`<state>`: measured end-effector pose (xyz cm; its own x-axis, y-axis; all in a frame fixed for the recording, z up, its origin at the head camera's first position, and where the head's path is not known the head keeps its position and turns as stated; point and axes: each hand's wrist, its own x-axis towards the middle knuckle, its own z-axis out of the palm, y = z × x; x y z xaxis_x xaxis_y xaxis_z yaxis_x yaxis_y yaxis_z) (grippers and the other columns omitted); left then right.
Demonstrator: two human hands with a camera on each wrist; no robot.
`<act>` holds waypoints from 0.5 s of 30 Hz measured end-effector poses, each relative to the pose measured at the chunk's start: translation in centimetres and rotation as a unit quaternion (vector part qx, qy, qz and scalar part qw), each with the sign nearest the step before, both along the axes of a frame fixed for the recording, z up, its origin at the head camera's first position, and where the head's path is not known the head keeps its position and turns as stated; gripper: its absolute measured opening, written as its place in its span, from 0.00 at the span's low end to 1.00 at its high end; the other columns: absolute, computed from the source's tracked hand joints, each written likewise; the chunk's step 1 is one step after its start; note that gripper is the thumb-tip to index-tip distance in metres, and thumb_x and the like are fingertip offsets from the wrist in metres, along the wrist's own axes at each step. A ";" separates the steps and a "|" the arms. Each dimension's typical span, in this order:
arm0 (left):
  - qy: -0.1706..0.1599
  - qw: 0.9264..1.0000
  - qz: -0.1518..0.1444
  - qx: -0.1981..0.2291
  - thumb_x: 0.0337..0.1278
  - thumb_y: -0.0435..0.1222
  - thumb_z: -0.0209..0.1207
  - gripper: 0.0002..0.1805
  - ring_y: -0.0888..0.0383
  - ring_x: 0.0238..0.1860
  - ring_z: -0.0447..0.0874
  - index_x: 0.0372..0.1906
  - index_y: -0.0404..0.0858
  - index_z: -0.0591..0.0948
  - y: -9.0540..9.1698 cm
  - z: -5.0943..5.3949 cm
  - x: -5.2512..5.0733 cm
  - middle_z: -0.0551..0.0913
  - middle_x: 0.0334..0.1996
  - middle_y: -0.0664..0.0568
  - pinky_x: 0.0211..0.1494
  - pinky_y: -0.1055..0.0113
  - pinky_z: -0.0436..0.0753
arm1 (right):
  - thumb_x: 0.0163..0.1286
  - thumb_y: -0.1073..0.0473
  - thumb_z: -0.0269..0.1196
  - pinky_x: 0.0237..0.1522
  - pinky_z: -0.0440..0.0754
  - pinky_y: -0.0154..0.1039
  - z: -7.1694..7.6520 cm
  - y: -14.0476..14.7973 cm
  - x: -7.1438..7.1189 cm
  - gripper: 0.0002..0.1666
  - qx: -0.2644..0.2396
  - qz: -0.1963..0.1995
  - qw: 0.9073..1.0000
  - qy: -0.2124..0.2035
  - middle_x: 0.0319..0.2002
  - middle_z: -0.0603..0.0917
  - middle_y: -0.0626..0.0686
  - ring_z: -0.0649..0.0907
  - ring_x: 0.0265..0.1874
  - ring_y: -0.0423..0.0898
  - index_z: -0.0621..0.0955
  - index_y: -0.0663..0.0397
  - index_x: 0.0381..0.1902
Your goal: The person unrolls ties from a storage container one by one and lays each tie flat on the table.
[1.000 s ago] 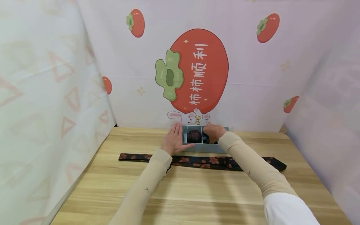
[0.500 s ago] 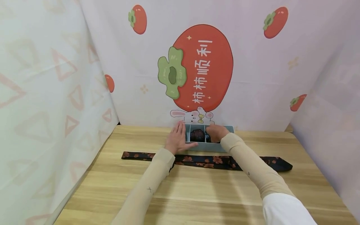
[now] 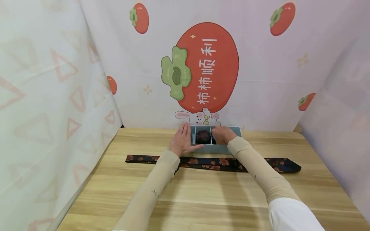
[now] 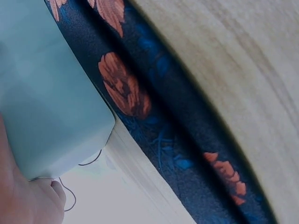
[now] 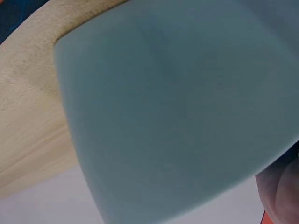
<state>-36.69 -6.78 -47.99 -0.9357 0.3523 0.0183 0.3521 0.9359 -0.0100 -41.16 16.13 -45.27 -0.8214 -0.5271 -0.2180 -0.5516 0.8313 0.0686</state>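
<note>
A blue-grey divided storage box point(image 3: 215, 149) stands at the table's back edge. My left hand point(image 3: 181, 139) rests against its left end, fingers straight and the thumb along the front wall; the left wrist view shows that hand point(image 4: 28, 200) at the box's corner. One compartment holds a dark rolled necktie point(image 3: 203, 137) with small reddish dots. In the compartment to its right, my right hand point(image 3: 223, 135) reaches down with curled fingers and grips another dark roll point(image 3: 213, 140), mostly hidden by the hand. Fingertips point(image 5: 282, 191) show past the box wall in the right wrist view.
A dark necktie point(image 3: 224, 163) with orange flowers lies lengthwise across the wooden table point(image 3: 202, 199), in front of the box and partly under both forearms. A printed cloth point(image 3: 144, 106) hangs right behind the box, with more cloth at both sides.
My right hand sits slightly lower in the compartment, and less of the roll beside it shows. The left hand stays at the box's left end. The head view has shifted a little.
</note>
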 end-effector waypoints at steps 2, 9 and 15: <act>0.003 1.000 0.002 -0.008 0.60 0.81 0.42 0.68 0.44 0.88 0.43 0.85 0.30 0.47 0.0 0.0 0.1 0.47 0.87 0.39 0.89 0.54 0.51 | 0.72 0.65 0.67 0.32 0.87 0.42 -0.1 0.0 0.0 0.03 -0.004 0.004 1.000 0.010 0.24 0.83 0.53 0.80 0.22 0.46 0.88 0.59 0.39; 0.004 1.000 0.004 -0.006 0.61 0.80 0.42 0.67 0.44 0.88 0.44 0.85 0.30 0.48 0.1 0.1 0.6 0.49 0.86 0.39 0.89 0.54 0.52 | 0.69 0.64 0.70 0.33 0.88 0.44 0.4 0.3 0.6 0.05 -0.004 0.024 0.999 0.043 0.26 0.83 0.54 0.79 0.23 0.46 0.87 0.58 0.41; -0.005 1.000 0.004 0.002 0.61 0.80 0.42 0.68 0.45 0.88 0.41 0.85 0.30 0.46 0.0 0.1 0.4 0.46 0.87 0.39 0.89 0.53 0.48 | 0.59 0.51 0.81 0.38 0.90 0.47 2.7 0.4 0.6 0.21 0.004 0.020 0.997 0.073 0.30 0.83 0.53 0.84 0.30 0.48 0.85 0.57 0.41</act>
